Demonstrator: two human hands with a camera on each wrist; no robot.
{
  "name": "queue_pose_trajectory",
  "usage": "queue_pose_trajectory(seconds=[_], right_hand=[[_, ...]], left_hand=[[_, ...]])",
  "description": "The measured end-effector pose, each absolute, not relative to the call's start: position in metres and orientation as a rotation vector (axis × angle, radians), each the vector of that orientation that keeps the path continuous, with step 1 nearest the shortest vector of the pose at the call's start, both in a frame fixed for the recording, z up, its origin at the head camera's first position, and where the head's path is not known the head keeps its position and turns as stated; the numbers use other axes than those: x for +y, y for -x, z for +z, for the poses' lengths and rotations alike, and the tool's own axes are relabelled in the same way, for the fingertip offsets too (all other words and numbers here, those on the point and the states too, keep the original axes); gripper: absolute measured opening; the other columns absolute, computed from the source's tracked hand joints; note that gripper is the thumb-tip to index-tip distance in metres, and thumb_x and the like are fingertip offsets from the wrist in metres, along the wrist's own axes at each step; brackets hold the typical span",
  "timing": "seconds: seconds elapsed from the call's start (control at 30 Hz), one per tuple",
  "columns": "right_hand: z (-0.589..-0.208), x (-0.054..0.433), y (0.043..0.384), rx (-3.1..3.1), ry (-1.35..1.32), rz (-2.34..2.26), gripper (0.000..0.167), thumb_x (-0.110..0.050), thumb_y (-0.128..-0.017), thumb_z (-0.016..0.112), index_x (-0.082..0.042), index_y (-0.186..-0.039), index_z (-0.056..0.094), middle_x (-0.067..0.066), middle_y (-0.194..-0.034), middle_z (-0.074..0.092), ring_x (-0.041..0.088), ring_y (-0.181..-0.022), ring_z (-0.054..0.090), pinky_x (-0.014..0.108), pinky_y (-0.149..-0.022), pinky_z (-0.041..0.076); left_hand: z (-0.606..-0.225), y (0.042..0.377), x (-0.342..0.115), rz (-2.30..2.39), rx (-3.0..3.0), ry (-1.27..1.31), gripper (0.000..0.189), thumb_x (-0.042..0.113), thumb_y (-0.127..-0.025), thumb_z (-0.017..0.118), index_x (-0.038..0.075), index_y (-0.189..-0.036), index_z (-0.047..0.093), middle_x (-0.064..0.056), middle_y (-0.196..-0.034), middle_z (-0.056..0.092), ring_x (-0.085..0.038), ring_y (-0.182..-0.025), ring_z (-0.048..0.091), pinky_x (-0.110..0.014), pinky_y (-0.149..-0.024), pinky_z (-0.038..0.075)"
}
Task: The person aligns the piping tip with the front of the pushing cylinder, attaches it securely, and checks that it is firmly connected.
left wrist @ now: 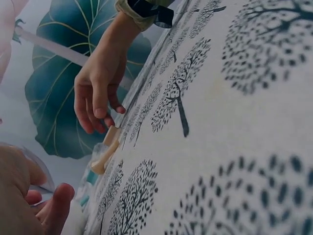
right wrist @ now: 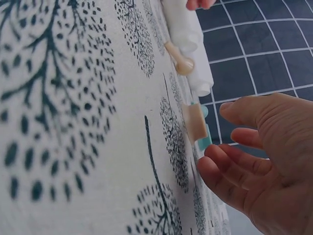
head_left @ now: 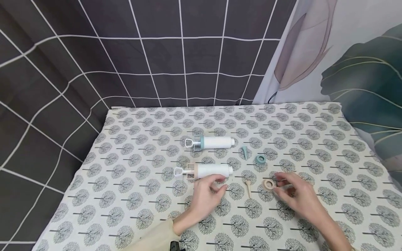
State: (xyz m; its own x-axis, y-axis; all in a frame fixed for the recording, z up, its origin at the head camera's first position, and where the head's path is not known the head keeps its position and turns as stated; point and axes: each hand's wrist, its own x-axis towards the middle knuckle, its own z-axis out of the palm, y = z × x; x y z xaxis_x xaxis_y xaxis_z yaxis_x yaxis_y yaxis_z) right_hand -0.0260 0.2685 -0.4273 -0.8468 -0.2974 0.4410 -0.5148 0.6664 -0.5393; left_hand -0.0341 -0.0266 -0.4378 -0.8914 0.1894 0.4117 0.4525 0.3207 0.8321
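My left hand [head_left: 205, 196] is beside a white syringe-like tube [head_left: 213, 169] with a beige collar and a pull handle. Its thumb and forefinger stand apart with a gap between them; whether a fingertip touches the tube I cannot tell. My right hand [head_left: 298, 195] hovers around the right side of a beige ring [head_left: 269, 184], thumb and fingers spread. In the right wrist view the beige ring [right wrist: 194, 122] stands just off the fingertips, not gripped. Between the hands lies a small beige nozzle [head_left: 248, 188], wide at one end and tapering to the other.
Behind lies a second white tube [head_left: 217, 142] with a teal collar, along with a teal nozzle [head_left: 244, 152] and a teal ring [head_left: 260, 159]. A tree-print cloth [head_left: 141, 209] covers the table. A dark grid-patterned curtain [head_left: 163, 55] hangs along its back edge.
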Motion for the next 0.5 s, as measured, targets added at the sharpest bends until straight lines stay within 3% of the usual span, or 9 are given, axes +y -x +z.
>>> queue_pose_trajectory(seconds=[0.3,0.5], right_hand=[[-0.432,0.269,0.026,-2.565,-0.641,1.010,0.056,0.011,-0.060,0.086,0.003,-0.112,0.066,0.009,-0.098,0.068,0.015,-0.078,0.064,0.019,-0.063,0.054],[-0.434,0.269,0.025,-2.577,-0.634,1.032,0.057,0.013,-0.060,0.086,0.001,-0.112,0.066,0.007,-0.098,0.067,0.013,-0.078,0.063,0.020,-0.063,0.054]], left_hand=[[-0.439,0.034,-0.011,-1.725,-2.385,0.581,0.023,-0.010,-0.081,0.075,-0.009,-0.103,0.069,-0.021,-0.097,0.072,-0.003,-0.052,0.059,-0.013,-0.044,0.047],[-0.442,0.035,0.002,-1.682,-2.416,0.576,0.023,-0.009,-0.081,0.076,-0.008,-0.103,0.070,-0.019,-0.096,0.072,0.003,-0.048,0.052,-0.010,-0.042,0.042]])
